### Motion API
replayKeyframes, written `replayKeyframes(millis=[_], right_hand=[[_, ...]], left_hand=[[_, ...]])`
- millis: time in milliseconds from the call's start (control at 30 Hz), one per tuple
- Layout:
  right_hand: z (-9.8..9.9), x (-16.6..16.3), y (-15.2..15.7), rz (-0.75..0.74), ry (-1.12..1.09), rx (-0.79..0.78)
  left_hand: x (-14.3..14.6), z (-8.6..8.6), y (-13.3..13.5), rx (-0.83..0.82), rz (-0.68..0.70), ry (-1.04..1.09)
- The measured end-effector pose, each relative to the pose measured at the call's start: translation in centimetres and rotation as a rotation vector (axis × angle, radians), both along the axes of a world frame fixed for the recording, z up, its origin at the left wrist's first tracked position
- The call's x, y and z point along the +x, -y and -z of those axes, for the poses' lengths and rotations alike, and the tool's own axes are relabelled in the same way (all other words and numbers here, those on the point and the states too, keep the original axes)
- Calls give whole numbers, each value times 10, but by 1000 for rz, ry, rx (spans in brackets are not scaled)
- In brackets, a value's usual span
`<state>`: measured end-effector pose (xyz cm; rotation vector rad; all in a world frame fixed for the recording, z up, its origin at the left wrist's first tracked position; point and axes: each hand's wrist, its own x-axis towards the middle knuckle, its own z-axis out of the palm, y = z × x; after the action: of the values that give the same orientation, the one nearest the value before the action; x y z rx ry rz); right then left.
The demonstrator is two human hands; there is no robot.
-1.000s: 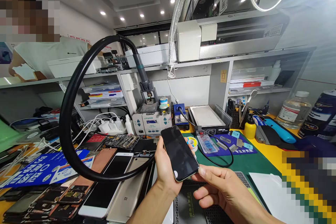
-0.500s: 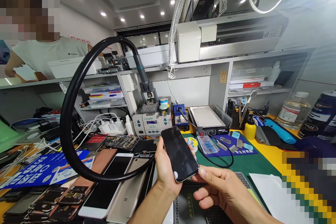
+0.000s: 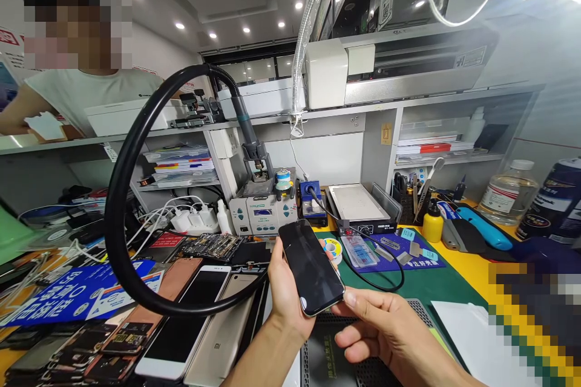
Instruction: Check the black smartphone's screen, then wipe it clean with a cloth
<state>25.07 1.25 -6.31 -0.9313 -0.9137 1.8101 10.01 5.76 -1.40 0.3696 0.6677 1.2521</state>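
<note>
The left hand (image 3: 284,293) grips a black phone (image 3: 311,266) from its left side, palm and thumb wrapped along the edge; the fingers behind the phone are hidden, with only a tip showing at the right edge near the solder reel (image 3: 333,248). The phone is held in the air above the near middle of the bench, tilted, its dark screen facing up with nothing legible on it. The right hand (image 3: 385,329) comes in from the near right, its thumb tip touching the phone's near right corner, the other fingers loosely curled below; whether they touch the phone's back cannot be made out. Both forearms are cut off by the bottom edge.

Under the hands lies a dark perforated mat (image 3: 327,351), mostly covered by them. To the left, a row of phones (image 3: 190,320) lies flat, partly crossed by a thick black hose (image 3: 118,205) looping up to the soldering station (image 3: 263,208) at the far middle. A green mat (image 3: 431,281) sits to the right; the near right corner is blurred out. At far left a person in a white shirt (image 3: 86,94) stands behind the shelf.
</note>
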Motion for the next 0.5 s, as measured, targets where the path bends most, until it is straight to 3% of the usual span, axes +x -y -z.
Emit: replayKeyframes(millis=[300,500], right_hand=[[-9,-1,4,-10,-2,3],[-5,-2,2,5,-1,12]], left_hand=[[-2,4,-1,25,-10,21],[0,2,1,23,-7,23]])
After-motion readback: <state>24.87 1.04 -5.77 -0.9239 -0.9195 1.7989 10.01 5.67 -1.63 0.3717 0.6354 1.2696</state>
